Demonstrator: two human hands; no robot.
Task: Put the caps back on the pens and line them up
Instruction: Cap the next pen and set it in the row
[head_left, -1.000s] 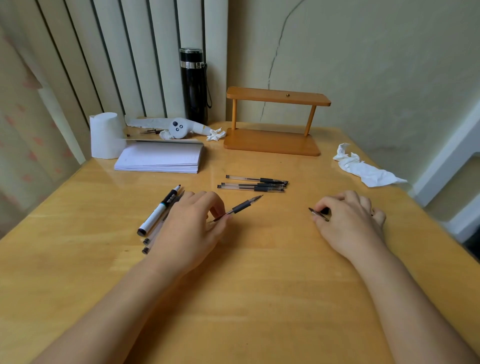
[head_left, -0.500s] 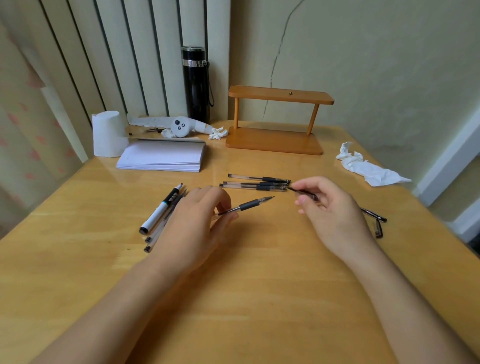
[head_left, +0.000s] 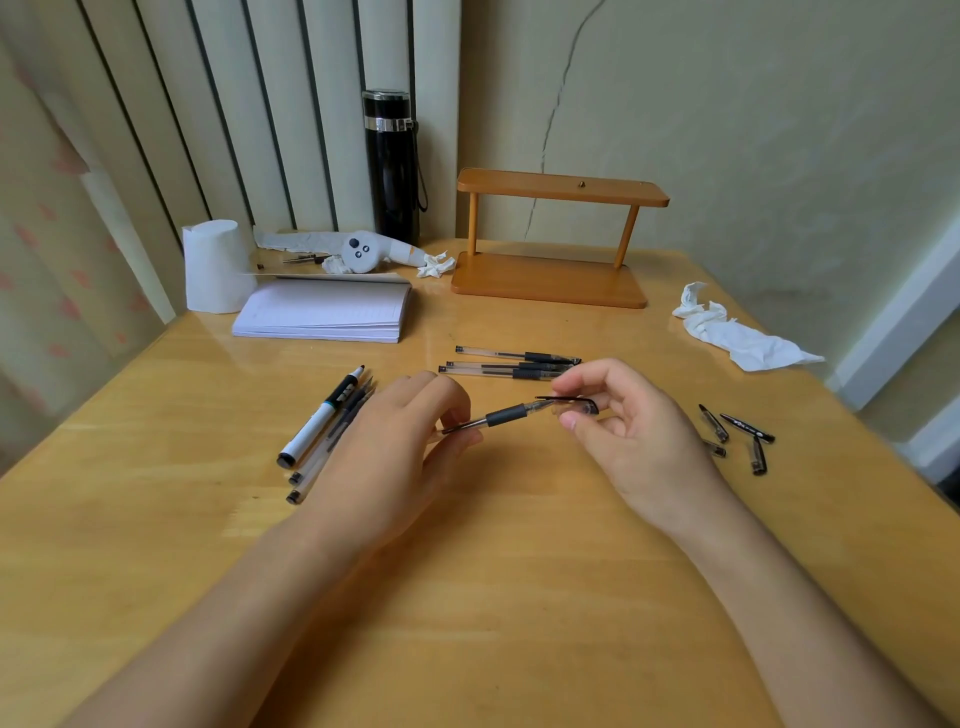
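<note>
My left hand (head_left: 400, 457) grips a clear pen with a black grip (head_left: 498, 417) by its rear half, tip pointing right. My right hand (head_left: 631, 431) pinches a black cap (head_left: 569, 402) that sits over the pen's tip. Three capped pens (head_left: 511, 364) lie side by side just behind my hands. A white marker (head_left: 322, 418) and two clear pens (head_left: 332, 447) lie to the left, partly under my left hand. Several loose black caps (head_left: 737, 434) are scattered on the table to the right.
A white notepad (head_left: 322, 312), paper roll (head_left: 215, 265), black flask (head_left: 392, 166), white controller (head_left: 363, 252) and wooden shelf stand (head_left: 550, 239) line the back. Crumpled tissue (head_left: 732, 332) lies at the right. The wooden table's (head_left: 467, 623) edge runs down the right side.
My right hand picked up a cap at the right, carried it left and brought it onto the tip of the pen in my left hand. The left hand lifted the pen slightly.
</note>
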